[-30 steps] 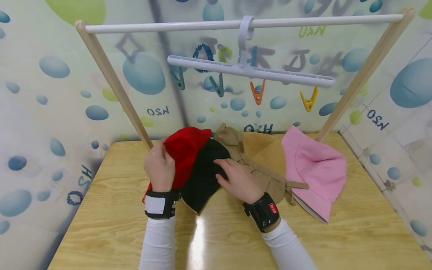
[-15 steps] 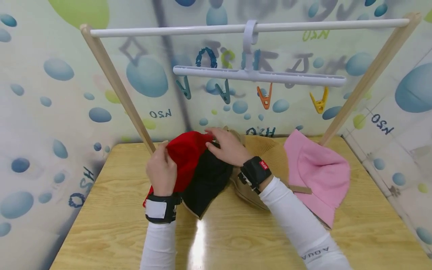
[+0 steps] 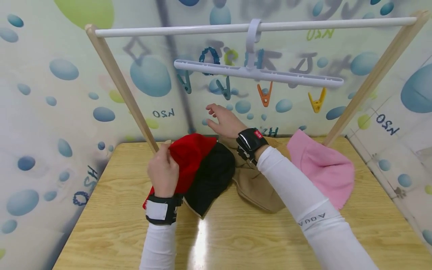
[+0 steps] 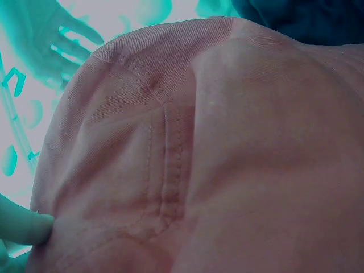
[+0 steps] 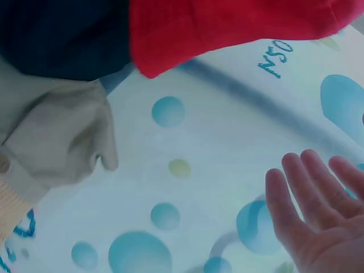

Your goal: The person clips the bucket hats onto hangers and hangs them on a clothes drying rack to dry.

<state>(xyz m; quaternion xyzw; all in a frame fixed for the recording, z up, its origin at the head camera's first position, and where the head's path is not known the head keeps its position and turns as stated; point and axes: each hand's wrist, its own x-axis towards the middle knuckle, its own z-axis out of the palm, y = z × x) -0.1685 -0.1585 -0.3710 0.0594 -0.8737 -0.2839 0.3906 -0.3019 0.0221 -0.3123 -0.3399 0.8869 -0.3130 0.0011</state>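
My left hand pinches the left edge of a red hat lying on the table. In the left wrist view the hat's stitched cloth fills most of the picture, with my thumb on its edge. A black hat lies partly under the red one. My right hand is raised behind the hats, below the clips, holding nothing. The right wrist view has its fingers spread and apart from the red hat's edge. My right arm partly covers a tan hat.
A pink hat lies at the right. Above, a pale hanger hangs from a white rod between wooden posts. Teal clips, an orange clip and a yellow clip hang under it. A patterned wall stands behind.
My right hand has moved from over the black hat, past the red hat's right tip, up and away toward the wall. My left hand stays on the red hat's edge.
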